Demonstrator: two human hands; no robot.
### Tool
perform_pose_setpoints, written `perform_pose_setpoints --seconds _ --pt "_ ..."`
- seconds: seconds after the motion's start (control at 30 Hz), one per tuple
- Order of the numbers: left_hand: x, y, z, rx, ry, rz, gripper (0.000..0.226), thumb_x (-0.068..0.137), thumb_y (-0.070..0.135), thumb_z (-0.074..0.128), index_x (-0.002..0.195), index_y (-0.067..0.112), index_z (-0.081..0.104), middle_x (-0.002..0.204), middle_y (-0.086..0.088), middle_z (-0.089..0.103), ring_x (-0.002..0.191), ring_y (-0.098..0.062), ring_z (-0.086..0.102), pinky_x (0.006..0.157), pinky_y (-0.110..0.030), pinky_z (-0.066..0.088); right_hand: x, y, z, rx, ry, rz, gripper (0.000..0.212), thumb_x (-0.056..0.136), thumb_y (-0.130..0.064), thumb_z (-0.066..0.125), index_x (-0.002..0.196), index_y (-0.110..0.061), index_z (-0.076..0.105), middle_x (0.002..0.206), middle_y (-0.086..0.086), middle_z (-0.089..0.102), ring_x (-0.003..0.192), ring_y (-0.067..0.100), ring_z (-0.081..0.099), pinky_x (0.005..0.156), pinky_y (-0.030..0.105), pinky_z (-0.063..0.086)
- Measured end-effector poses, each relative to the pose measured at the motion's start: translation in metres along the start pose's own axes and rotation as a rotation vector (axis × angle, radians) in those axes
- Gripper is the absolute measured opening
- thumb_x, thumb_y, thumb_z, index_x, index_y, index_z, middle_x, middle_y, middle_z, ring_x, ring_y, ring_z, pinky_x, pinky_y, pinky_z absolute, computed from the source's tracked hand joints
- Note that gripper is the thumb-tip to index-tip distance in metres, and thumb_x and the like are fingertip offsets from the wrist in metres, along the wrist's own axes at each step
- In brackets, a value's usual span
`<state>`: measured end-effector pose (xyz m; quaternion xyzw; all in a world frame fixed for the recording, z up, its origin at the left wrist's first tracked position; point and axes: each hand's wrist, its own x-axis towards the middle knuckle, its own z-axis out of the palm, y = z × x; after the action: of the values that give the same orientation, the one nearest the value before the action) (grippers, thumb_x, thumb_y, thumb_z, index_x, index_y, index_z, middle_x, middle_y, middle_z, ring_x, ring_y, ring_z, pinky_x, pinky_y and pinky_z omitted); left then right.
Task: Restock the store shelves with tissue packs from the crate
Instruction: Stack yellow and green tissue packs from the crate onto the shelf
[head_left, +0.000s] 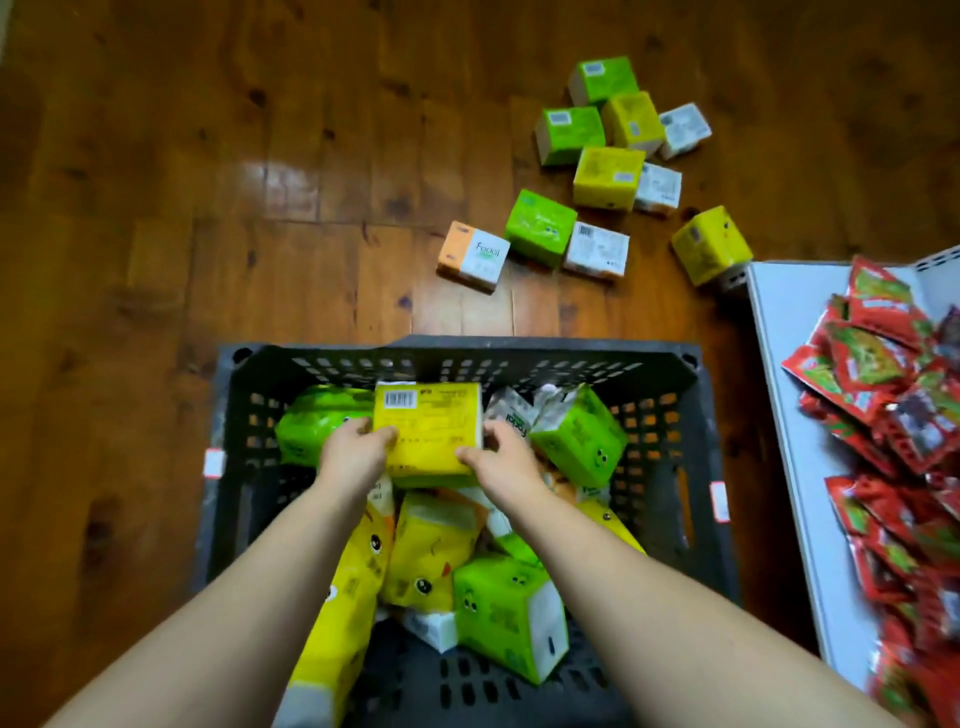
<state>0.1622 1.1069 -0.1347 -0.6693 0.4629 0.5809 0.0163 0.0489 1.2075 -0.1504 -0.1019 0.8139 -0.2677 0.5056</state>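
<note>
My left hand (353, 452) and right hand (506, 460) clasp a yellow tissue pack (428, 421) by its two short ends, fingers curled over the edges and thumbs on its barcoded face. The pack is over the far half of the black crate (519, 353), above the jumble of others inside; I cannot tell whether it is lifted free or resting on them.

I judge the pack light and soft. The plastic wrap looks glossy and likely slick, and the block should give under a squeeze rather than break. Holding opposite ends with a flat, even press seems the safest purchase, since a pinch on loose film could slip or tear.

Just right of my hands a green pack (579, 436) leans against the crate wall, with more yellow and green ones heaped nearer me. Beyond the crate, loose packs (540, 228) lie scattered on the wooden floor (208, 182). At right, a white shelf (789, 395) holds a pile of red snack packets (883, 415), well apart from the pack I hold.
</note>
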Motion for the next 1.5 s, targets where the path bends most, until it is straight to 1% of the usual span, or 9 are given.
perform_pose_setpoints --seconds 0.2,0.33,0.5,0.63,0.8,1.17,1.27,1.37,1.5 --pt "-0.117 0.047 -0.023 -0.086 -0.13 0.203 0.033 0.084 -0.011 0.054 0.108 0.01 0.06 0.086 -0.001 0.057 0.08 -0.016 0.053 0.054 -0.008 0.043 -0.104 -0.025 -0.06 0.671 0.199 0.252 0.049 0.093 -0.049 0.046 0.06 -0.013 0.049 0.069 0.009 0.059 0.069 0.025 0.059 0.066 0.034 0.048" --pt "-0.209 0.087 -0.032 -0.106 -0.243 0.287 0.031 0.076 -0.016 0.047 0.095 0.003 0.063 0.091 -0.014 0.063 0.085 -0.02 0.056 0.075 -0.021 0.045 -0.184 -0.047 -0.107 0.879 0.228 0.266 0.057 0.076 -0.064 0.06 0.085 -0.008 0.063 0.084 0.012 0.07 0.077 0.027 0.066 0.073 0.04 0.055" --pt "-0.313 0.15 -0.033 -0.25 -0.341 0.276 0.017 0.09 0.018 0.054 0.076 0.01 0.056 0.078 -0.007 0.056 0.078 -0.017 0.052 0.071 -0.031 0.037 -0.288 -0.08 -0.177 0.95 0.342 0.062 0.003 0.084 -0.01 0.065 0.084 -0.009 0.061 0.082 0.013 0.065 0.07 0.025 0.061 0.073 0.04 0.051" --pt "-0.387 0.185 -0.021 -0.185 -0.425 0.401 0.027 0.082 0.04 0.065 0.088 0.014 0.058 0.088 -0.005 0.06 0.086 -0.021 0.057 0.082 -0.042 0.047 -0.374 -0.094 -0.218 0.903 0.5 -0.204 0.025 0.079 0.011 0.058 0.09 -0.012 0.062 0.085 0.006 0.063 0.075 0.017 0.059 0.071 0.031 0.045" --pt "-0.487 0.205 -0.002 -0.052 -0.555 0.538 0.015 0.084 0.02 0.067 0.091 0.022 0.055 0.109 -0.012 0.06 0.102 -0.031 0.059 0.088 -0.046 0.048 -0.489 -0.089 -0.26 1.057 0.751 -0.35 0.025 0.081 0.008 0.059 0.082 -0.018 0.06 0.083 0.005 0.063 0.073 0.016 0.057 0.065 0.027 0.044" --pt "-0.729 0.171 0.076 0.198 -1.07 0.753 0.024 0.082 -0.007 0.06 0.094 0.013 0.053 0.082 -0.005 0.051 0.068 -0.017 0.052 0.054 -0.027 0.045 -0.706 0.025 -0.323 1.403 1.331 -0.407 0.032 0.052 -0.018 0.077 0.079 -0.018 0.059 0.082 0.006 0.065 0.079 0.025 0.058 0.072 0.041 0.046" --pt "-0.794 0.146 0.1 0.356 -1.2 0.682 0.008 0.085 0.016 0.061 0.088 0.017 0.054 0.073 -0.003 0.05 0.056 -0.013 0.048 0.043 -0.017 0.039 -0.771 0.073 -0.33 1.409 1.378 -0.478 0.016 0.072 0.0 0.066 0.076 -0.014 0.059 0.062 0.003 0.065 0.059 0.02 0.058 0.055 0.027 0.044" --pt "-0.858 0.106 0.119 0.606 -1.278 0.725 0.028 0.073 0.042 0.071 0.075 0.017 0.059 0.057 0.002 0.05 0.046 -0.013 0.047 0.044 -0.018 0.034 -0.836 0.131 -0.329 1.383 1.432 -0.515 0.027 0.077 0.014 0.054 0.074 -0.012 0.057 0.052 -0.003 0.064 0.053 0.015 0.058 0.053 0.023 0.043" --pt "-0.939 0.034 0.143 0.894 -1.349 0.872 0.034 0.073 0.039 0.074 0.087 0.011 0.06 0.083 -0.006 0.057 0.056 -0.014 0.047 0.048 -0.023 0.032 -0.921 0.208 -0.319 1.319 1.525 -0.502 0.025 0.076 0.016 0.053 0.076 -0.009 0.058 0.054 -0.001 0.066 0.053 0.014 0.06 0.05 0.019 0.047"
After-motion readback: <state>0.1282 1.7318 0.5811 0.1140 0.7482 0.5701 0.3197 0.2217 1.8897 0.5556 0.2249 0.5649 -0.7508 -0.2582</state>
